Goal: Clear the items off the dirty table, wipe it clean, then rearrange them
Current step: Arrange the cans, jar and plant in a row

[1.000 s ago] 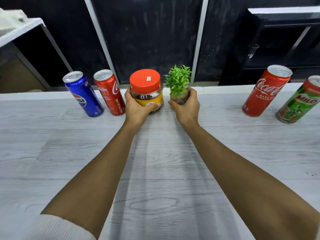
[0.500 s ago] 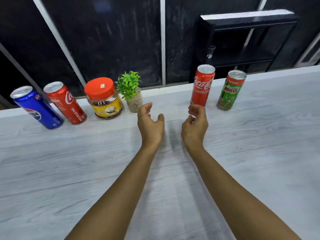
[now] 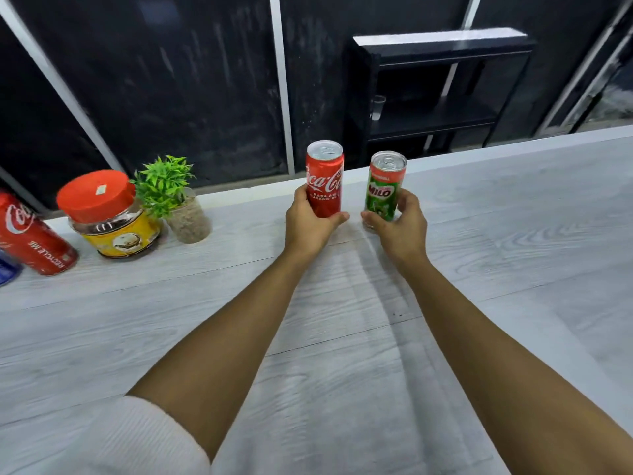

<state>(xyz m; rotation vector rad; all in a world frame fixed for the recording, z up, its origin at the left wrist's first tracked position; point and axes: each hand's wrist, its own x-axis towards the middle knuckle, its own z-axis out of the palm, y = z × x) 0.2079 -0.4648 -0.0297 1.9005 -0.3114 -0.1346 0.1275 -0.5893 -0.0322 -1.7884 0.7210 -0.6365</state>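
With each grip closed low on a tall can, the red Coca-Cola can (image 3: 324,180) in the left hand (image 3: 308,223) and the green Milo can (image 3: 385,187) in the right hand (image 3: 400,225), either could be tipped on the grey wood-grain worktop (image 3: 342,337).

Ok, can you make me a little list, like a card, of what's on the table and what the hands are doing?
left hand: wrapped around the red Coca-Cola can
right hand: wrapped around the green Milo can
both cans: upright, side by side, apart
jar with red lid: standing at the left, untouched
little green plant: right beside the jar
second Coca-Cola can: far left, next to the jar
blue can: at the left edge, mostly cut off
table: pale grey wood grain
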